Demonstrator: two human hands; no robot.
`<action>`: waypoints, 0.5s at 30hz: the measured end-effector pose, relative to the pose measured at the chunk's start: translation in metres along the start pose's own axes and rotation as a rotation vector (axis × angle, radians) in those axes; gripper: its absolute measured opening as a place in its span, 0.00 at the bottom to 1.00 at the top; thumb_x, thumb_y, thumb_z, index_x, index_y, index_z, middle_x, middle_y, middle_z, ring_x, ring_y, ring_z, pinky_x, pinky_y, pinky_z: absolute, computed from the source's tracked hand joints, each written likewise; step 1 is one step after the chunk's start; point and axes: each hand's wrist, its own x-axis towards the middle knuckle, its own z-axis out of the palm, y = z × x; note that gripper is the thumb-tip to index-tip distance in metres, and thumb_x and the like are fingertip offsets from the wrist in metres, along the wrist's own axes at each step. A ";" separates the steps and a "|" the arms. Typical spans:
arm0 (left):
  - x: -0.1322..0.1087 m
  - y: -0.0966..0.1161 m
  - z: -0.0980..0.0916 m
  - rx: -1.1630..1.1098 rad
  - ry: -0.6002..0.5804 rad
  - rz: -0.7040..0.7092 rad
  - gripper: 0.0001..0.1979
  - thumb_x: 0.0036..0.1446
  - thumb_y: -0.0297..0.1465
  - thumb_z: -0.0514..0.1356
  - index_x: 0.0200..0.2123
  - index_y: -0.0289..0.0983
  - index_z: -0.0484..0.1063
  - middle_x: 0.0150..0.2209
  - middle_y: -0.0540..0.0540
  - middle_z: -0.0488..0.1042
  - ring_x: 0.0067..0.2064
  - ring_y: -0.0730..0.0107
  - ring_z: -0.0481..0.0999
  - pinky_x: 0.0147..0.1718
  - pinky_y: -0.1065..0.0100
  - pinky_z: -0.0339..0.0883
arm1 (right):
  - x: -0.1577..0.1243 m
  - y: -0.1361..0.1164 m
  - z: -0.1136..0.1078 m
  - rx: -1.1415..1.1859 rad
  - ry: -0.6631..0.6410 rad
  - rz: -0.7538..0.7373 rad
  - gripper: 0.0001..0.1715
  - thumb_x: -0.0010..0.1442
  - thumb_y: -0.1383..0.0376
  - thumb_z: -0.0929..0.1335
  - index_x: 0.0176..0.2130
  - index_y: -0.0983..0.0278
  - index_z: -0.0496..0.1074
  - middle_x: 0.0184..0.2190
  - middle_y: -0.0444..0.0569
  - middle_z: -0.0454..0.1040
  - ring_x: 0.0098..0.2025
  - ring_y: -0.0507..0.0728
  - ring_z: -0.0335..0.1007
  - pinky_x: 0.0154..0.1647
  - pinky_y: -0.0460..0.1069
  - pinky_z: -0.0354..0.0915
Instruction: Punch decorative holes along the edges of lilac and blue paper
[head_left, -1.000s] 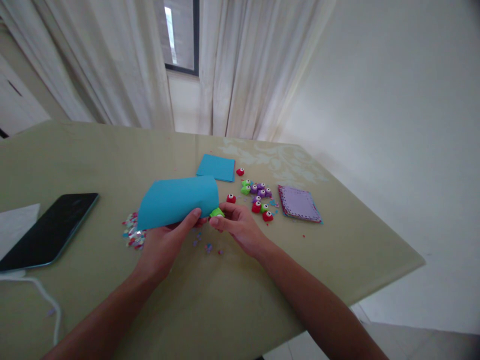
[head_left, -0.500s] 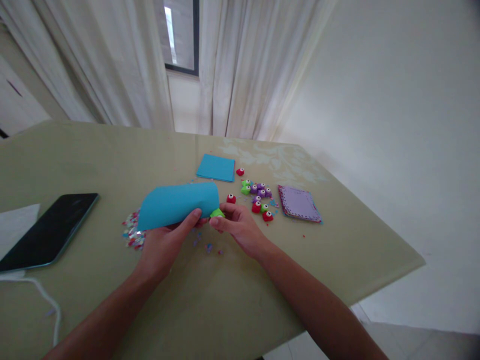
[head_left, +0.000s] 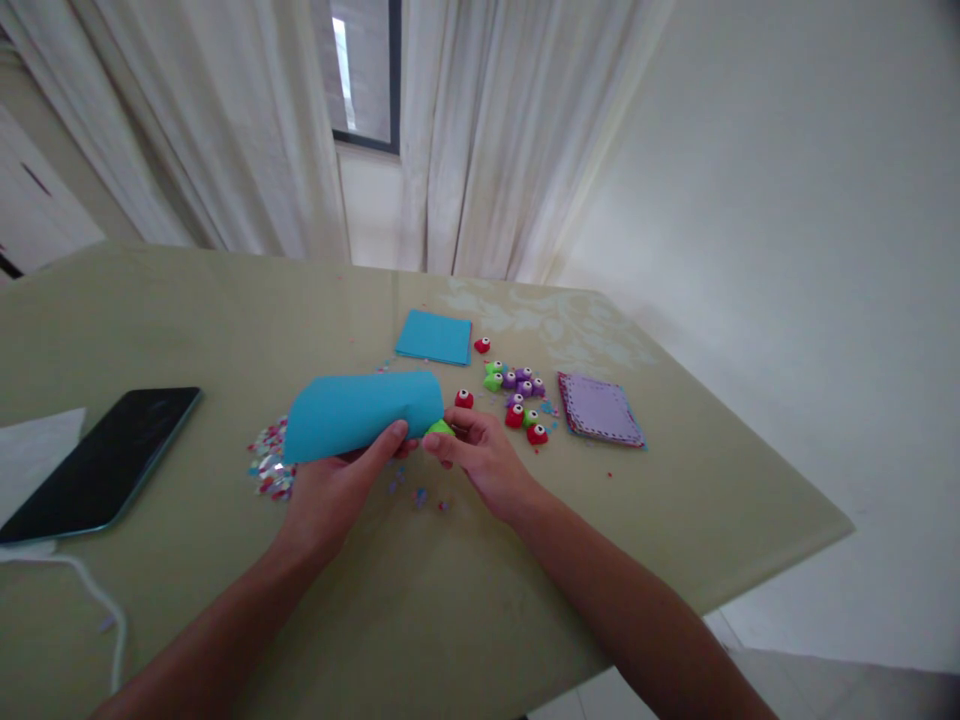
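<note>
One blue sheet [head_left: 360, 408] is gripped in the left hand [head_left: 330, 495], with confetti [head_left: 271, 470] beside that hand; the right hand [head_left: 491, 460] pinches a green gadget [head_left: 440, 428] (insides hidden).

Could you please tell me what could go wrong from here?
The blue sheet, bent in the left hand, might crease. The small green figure pinched by the right hand at the sheet's edge might slip. The left hand might also scatter the loose confetti near it.

Passing room lies between tablet [head_left: 105, 465] and sequins [head_left: 271, 470]; rightward, the curled blue sheet [head_left: 358, 408] blocks the way.
</note>
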 end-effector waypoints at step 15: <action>0.007 -0.017 0.002 -0.311 0.025 -0.108 0.24 0.47 0.53 0.74 0.30 0.37 0.83 0.32 0.38 0.86 0.36 0.51 0.86 0.38 0.57 0.80 | 0.003 -0.018 -0.040 -0.706 -0.093 -0.097 0.15 0.58 0.60 0.80 0.41 0.63 0.77 0.29 0.40 0.72 0.31 0.53 0.67 0.34 0.48 0.61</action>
